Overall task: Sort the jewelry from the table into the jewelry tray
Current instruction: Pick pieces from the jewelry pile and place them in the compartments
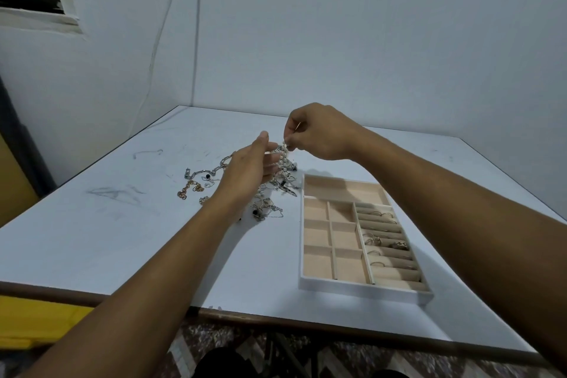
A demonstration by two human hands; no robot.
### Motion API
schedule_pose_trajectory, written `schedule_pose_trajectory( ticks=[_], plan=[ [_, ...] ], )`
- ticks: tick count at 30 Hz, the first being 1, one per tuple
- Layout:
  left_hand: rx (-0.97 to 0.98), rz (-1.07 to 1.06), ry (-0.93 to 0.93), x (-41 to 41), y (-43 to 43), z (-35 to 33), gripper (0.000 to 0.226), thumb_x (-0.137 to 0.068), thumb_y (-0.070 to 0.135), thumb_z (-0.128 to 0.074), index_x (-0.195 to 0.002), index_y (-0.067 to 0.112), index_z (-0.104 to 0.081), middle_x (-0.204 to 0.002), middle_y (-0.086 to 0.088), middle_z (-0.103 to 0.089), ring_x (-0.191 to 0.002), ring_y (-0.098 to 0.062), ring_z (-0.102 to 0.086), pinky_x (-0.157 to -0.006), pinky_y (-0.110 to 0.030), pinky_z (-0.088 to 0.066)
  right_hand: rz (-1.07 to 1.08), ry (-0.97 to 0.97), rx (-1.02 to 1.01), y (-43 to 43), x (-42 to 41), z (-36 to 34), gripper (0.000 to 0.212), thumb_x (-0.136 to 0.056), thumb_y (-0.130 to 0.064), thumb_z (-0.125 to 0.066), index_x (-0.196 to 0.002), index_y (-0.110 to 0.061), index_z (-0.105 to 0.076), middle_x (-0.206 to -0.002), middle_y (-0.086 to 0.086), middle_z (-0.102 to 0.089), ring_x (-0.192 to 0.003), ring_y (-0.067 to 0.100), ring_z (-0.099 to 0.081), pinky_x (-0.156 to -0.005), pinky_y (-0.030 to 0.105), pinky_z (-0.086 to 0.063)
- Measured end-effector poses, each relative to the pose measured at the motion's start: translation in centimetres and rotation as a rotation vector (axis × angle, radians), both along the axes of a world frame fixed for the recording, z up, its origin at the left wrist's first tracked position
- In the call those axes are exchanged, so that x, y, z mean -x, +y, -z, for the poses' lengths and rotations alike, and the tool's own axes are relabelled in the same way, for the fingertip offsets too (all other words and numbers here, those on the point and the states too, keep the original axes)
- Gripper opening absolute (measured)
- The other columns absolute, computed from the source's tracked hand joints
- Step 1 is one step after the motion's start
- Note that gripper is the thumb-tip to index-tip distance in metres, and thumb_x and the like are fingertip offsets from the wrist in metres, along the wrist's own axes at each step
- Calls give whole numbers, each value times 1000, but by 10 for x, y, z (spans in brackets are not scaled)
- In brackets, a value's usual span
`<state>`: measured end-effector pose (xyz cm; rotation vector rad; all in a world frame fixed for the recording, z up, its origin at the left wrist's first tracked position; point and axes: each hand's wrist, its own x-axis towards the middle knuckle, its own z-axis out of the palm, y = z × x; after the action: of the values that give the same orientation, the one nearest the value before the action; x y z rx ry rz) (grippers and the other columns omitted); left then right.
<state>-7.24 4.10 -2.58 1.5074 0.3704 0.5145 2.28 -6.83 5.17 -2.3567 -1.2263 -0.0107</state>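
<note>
My right hand (319, 132) pinches the top of a pearl strand (283, 159) and holds it lifted above a tangled heap of chains (270, 209) on the white table (122, 239). My left hand (248, 169) is beside the hanging strand with its fingers straight, touching it. A beige jewelry tray (365, 285) lies at the right; several rings (383, 239) sit in its ring rolls, and its square compartments hold nothing. A silver link chain (199, 172) and a gold chain (188, 189) lie left of the heap.
The table meets a pale wall corner at the back. Its front edge is dark brown, with patterned floor below. A yellow object (30, 322) stands at the lower left. Scuff marks streak the tabletop's left half.
</note>
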Motion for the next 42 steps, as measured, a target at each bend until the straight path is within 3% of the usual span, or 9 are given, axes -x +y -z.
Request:
schedule_pose_trajectory(
  ticks=[6,12,18,22,25,29,32,38,42],
  plan=[
    [80,55,6,0,-9,0,43,-101,45,-33,-106,14,-63,-91,-4,-72,-81,-20,-67,-89,-37,-52,1,-16,0,-5,2,-9,8,-86,-18,-60,-85,-15,-68,-80,-10,-71,-84,8,-65,-75,25,-50],
    [358,174,6,2,-14,-1,50,-100,48,-34,-109,7,-60,-103,-15,-73,-89,-31,-71,-89,-41,-54,21,-33,-6,-9,1,-13,7,-85,-18,-63,-85,-16,-69,-82,-9,-71,-85,8,-65,-76,25,-51],
    [449,274,44,5,-16,-5,57,-99,52,-34,-114,2,-58,-105,-18,-72,-89,-32,-71,-90,-44,-53,28,-46,-6,-17,3,-15,6,-85,-19,-64,-85,-18,-70,-86,-7,-70,-87,10,-64,-73,23,-49],
    [444,330,76,6,-18,-7,63,-98,53,-34,-113,-1,-62,-106,-20,-71,-90,-32,-70,-85,-41,-56,42,-24,-20,-27,5,-15,6,-85,-19,-65,-86,-17,-70,-88,-5,-71,-88,12,-65,-75,25,-50],
    [404,357,87,6,-20,-8,63,-98,53,-34,-108,-1,-64,-103,-20,-71,-91,-32,-68,-93,-45,-52,54,-6,-46,-37,8,-13,7,-85,-19,-65,-88,-15,-70,-85,-6,-70,-83,10,-64,-71,21,-49],
    [383,410,118,7,-27,-9,65,-98,54,-35,-107,-3,-64,-103,-21,-70,-91,-32,-68,-83,-42,-56,68,21,-81,-55,13,-8,7,-86,-17,-64,-88,-15,-70,-79,-12,-68,-74,2,-60,-64,15,-43],
    [336,467,150,8,-33,-9,66,-98,55,-34,-110,-3,-64,-106,-21,-70,-93,-33,-67,-91,-44,-53,77,38,-97,-68,18,-4,6,-86,-16,-64,-87,-15,-70,-80,-11,-68,-74,1,-61,-65,15,-43],
    [273,543,192,11,-46,-11,69,-97,57,-30,-107,-2,-65,-108,-22,-69,-104,-38,-65,-100,-47,-47,98,48,-110,-90,28,2,4,-85,-18,-65,-85,-19,-69,-83,-4,-71,-80,12,-65,-72,25,-50],
    [287,591,230,13,-55,-10,72,-97,58,-30,-110,-4,-63,-111,-24,-68,-106,-37,-64,-96,-44,-50,106,49,-117,-102,33,7,4,-84,-18,-66,-83,-21,-69,-82,-5,-71,-79,11,-65,-73,26,-50]
  ],
)
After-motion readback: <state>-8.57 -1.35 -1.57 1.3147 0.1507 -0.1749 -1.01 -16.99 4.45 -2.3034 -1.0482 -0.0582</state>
